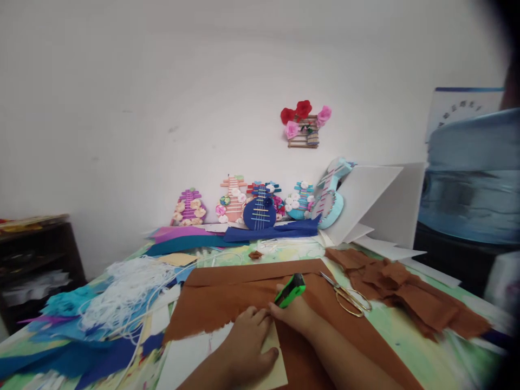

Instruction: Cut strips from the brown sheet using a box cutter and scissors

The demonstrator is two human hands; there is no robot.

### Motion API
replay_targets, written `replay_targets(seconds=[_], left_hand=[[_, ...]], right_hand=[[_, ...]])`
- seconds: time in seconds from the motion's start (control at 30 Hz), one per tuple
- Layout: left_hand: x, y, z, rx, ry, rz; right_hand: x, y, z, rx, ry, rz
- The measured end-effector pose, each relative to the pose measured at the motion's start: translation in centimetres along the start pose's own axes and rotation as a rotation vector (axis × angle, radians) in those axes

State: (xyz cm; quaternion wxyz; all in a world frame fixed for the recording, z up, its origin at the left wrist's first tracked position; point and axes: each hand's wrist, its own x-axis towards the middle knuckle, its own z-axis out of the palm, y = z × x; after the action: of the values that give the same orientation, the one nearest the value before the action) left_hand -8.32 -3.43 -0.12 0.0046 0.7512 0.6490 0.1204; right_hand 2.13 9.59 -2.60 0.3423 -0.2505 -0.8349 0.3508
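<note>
My right hand (296,315) is closed around a green and black utility knife (290,290), its handle pointing up and right; the blade end is hidden by the fingers. My left hand (251,346) presses down beside it, fingers spread over a pale yellow sheet (279,368) and the edge of the brown sheet (227,298). Under the left forearm lies a white board (189,355), bordered by the ragged edge of the brown sheet. Gold-handled scissors (349,298) rest on the right side of the brown sheet.
Brown scraps (422,300) lie at the right, white string (125,292) and blue pieces (60,360) at the left. Small decorated lutes (260,211) stand along the wall. White boards (368,195) lean at the back right, near a large water bottle (475,179).
</note>
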Motion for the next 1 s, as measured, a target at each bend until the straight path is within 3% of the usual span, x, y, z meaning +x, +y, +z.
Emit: replay_targets(seconds=[0.27,0.6,0.8,1.0], left_hand=[[-0.05,0.23,0.07,0.027,-0.023,-0.014],[0.19,0.34,-0.26,0.041,-0.041,0.011],[0.63,0.35,-0.71,0.052,-0.13,-0.015],[0.78,0.15,-0.62,0.079,-0.15,0.002]], right_hand=[[-0.15,-0.55,-0.73,-0.012,0.076,0.071],[-0.43,-1.06,-0.15,-0.072,-0.018,0.058],[-0.03,-0.58,-0.39,-0.06,0.035,0.124],[-0.07,-0.81,-0.36,-0.048,-0.028,0.127]])
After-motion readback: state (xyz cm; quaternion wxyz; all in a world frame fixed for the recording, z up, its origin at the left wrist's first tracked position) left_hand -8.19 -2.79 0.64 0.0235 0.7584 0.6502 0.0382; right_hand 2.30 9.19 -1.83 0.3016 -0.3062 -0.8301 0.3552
